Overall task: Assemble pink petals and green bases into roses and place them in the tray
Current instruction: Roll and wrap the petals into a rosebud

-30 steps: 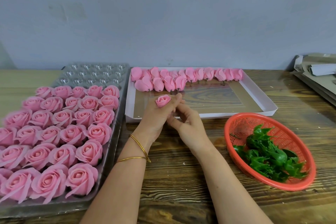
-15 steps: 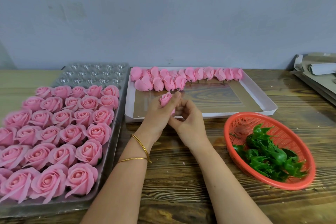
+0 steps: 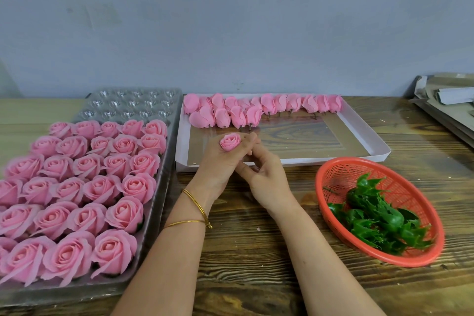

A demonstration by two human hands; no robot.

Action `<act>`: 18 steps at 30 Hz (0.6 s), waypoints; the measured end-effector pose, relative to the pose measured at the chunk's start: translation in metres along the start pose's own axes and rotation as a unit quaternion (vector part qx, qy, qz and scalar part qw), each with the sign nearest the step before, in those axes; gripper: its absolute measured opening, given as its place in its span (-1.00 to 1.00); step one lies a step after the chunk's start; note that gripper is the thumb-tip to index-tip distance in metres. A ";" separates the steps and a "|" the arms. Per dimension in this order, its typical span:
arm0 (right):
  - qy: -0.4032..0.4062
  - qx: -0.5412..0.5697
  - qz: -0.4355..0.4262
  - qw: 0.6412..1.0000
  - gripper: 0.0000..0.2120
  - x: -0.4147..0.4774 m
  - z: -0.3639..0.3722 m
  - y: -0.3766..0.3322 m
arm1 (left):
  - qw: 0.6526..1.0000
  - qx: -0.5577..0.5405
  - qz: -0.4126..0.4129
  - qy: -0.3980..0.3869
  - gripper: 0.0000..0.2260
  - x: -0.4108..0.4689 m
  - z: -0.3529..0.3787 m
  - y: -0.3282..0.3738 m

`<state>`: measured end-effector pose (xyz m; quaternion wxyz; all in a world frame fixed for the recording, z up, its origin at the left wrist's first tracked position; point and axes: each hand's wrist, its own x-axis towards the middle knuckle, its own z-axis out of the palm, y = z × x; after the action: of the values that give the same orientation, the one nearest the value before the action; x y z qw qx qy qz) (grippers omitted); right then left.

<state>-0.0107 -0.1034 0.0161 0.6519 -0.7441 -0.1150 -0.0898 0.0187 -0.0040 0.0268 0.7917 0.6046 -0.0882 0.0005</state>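
On the tabletop (image 3: 256, 251), the tray (image 3: 133, 100) of finished roses (image 3: 100, 187) at left runs off the frame. Green bases (image 3: 374, 218) lie in the right basket (image 3: 341, 174). Left hand (image 3: 218, 161) grips a pink bud (image 3: 230, 141); right hand (image 3: 269, 179) curls beside it, its grasp hidden.

clear plastic rose tray (image 3: 133, 105): cut off left | grey cardboard stack (image 3: 446, 100): cut off right | pink rosebud (image 3: 230, 141): base hidden by left hand (image 3: 218, 164)

grey cardboard stack (image 3: 437, 108) on wooden table (image 3: 243, 277).
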 end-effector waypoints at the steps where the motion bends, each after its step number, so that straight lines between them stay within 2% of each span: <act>1: -0.002 -0.001 -0.001 1.000 -0.74 0.000 0.000 0.000 | 1.000 0.003 0.001 0.002 -0.73 -0.001 0.000 0.001; 7: 0.009 -0.010 0.011 1.000 -0.68 0.000 0.003 -0.002 | 1.000 0.021 0.014 0.010 -0.83 0.001 -0.002 -0.003; 12: 0.109 0.048 0.040 0.992 -0.68 -0.002 0.002 -0.006 | 0.997 0.039 0.055 0.034 -0.90 0.002 -0.003 -0.005; 18: 0.153 0.021 0.027 0.988 -0.72 -0.001 0.003 -0.007 | 0.977 0.170 0.119 0.037 -0.73 0.001 0.001 -0.009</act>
<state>-0.0136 -0.1001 0.0220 0.6795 -0.7104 0.0043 -0.1830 0.0209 -0.0073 0.0188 0.6740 0.7154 -0.1291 0.1317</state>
